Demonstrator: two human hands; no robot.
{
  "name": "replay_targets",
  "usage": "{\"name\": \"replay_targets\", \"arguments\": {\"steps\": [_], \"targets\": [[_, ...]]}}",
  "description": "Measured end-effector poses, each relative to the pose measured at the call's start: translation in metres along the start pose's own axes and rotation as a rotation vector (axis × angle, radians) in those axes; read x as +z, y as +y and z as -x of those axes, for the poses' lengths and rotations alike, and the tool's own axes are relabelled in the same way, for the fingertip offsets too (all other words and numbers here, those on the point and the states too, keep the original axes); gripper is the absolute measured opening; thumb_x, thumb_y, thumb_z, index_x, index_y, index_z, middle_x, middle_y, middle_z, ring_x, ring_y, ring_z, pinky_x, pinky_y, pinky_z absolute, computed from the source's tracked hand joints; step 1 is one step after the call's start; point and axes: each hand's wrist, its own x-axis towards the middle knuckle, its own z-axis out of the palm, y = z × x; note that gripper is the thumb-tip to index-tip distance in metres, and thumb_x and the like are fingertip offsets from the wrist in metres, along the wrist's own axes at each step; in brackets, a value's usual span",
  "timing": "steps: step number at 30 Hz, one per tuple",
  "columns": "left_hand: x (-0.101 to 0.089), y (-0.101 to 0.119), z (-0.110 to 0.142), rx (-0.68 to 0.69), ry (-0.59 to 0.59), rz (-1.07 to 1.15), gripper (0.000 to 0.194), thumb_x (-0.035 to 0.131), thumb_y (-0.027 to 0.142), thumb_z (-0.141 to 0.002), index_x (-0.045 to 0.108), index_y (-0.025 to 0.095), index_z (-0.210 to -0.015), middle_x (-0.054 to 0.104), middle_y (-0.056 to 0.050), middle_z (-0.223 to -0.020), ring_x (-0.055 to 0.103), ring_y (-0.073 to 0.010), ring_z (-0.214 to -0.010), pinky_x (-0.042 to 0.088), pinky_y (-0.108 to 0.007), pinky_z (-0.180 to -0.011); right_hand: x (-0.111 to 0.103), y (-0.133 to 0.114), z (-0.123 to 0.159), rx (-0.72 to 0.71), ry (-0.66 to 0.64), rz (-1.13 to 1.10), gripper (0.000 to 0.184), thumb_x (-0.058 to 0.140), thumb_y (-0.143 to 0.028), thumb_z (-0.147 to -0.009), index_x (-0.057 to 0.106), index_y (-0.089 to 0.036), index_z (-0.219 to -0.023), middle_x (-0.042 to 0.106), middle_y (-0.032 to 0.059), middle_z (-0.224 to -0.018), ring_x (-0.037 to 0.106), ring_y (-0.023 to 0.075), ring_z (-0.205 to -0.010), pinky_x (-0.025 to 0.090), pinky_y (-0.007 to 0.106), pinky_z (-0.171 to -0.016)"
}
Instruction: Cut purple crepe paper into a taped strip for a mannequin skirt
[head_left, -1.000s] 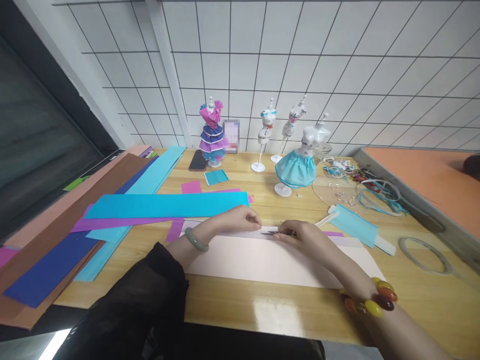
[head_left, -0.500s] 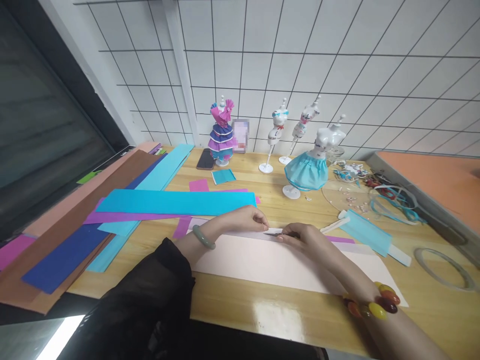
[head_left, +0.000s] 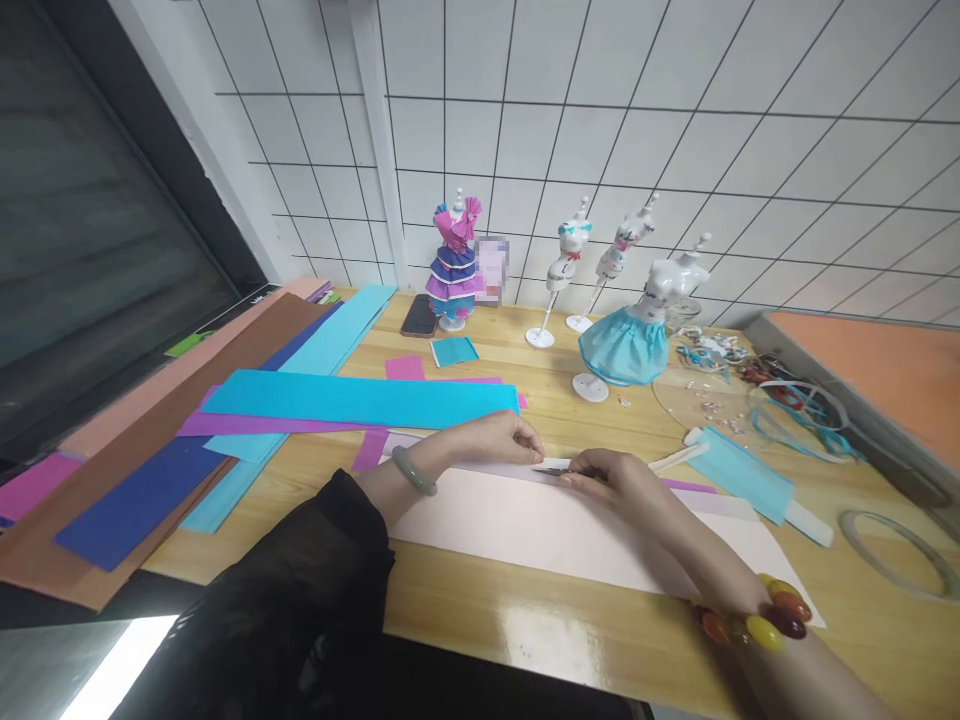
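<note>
On the table a long pale pink sheet of paper (head_left: pixel 525 520) lies lengthwise under my hands, with a folded pale lilac edge along its far side. My left hand (head_left: pixel 496 440) is closed, thumb and fingertips pinched together on a narrow whitish strip (head_left: pixel 556 463) at that edge. My right hand (head_left: pixel 609 478) is wrapped round a pair of small scissors (head_left: pixel 555 471). Their dark, thin blades point left toward my left fingertips and lie along the strip. The handles are hidden in my palm.
Turquoise paper (head_left: pixel 360 400) lies across purple and blue sheets on the left. At the back stand several small mannequins, one in a tiered dress (head_left: pixel 454 275), another in a turquoise skirt (head_left: pixel 624 348). A phone (head_left: pixel 418 316), turquoise mesh (head_left: pixel 742 475) and a tape roll (head_left: pixel 847 530) lie around.
The view has shifted slightly, so the scene sits a little further right. Both hands keep their hold, with the scissors still at the strip.
</note>
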Motion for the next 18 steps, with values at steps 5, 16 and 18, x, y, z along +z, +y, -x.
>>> {"name": "replay_targets", "arguments": {"steps": [5,16,18], "targets": [[0.0008,-0.0011,-0.001,0.016,-0.021,0.011,0.022,0.058,0.032,-0.074,0.069,0.015,-0.084,0.068,-0.001,-0.082,0.058,-0.0114,-0.075,0.04,-0.02,-0.063,0.0018,-0.0043,-0.0031,-0.016,0.006,0.035,0.039,0.051,-0.056,-0.079,0.067,-0.021,-0.08,0.067,0.0026,-0.07,0.057,0.017,-0.063,0.037,0.026,-0.055],[0.002,-0.0055,-0.004,0.04,-0.023,0.005,0.026,0.06,0.037,-0.073,0.07,0.016,-0.085,0.068,-0.001,-0.082,0.058,-0.0117,-0.075,0.04,-0.021,-0.064,0.0055,-0.006,-0.0079,-0.049,0.017,0.047,0.038,0.051,-0.055,-0.08,0.068,-0.022,-0.079,0.069,0.0033,-0.072,0.058,0.0171,-0.064,0.037,0.026,-0.057],[-0.0002,-0.0036,-0.0023,0.046,-0.033,-0.003,0.025,0.058,0.037,-0.075,0.069,0.016,-0.085,0.068,-0.001,-0.082,0.059,-0.0119,-0.076,0.04,-0.021,-0.064,0.0046,-0.0077,-0.0071,-0.043,0.018,0.046,0.037,0.05,-0.054,-0.08,0.067,-0.022,-0.078,0.069,0.0031,-0.073,0.059,0.0172,-0.064,0.037,0.025,-0.057]]}}
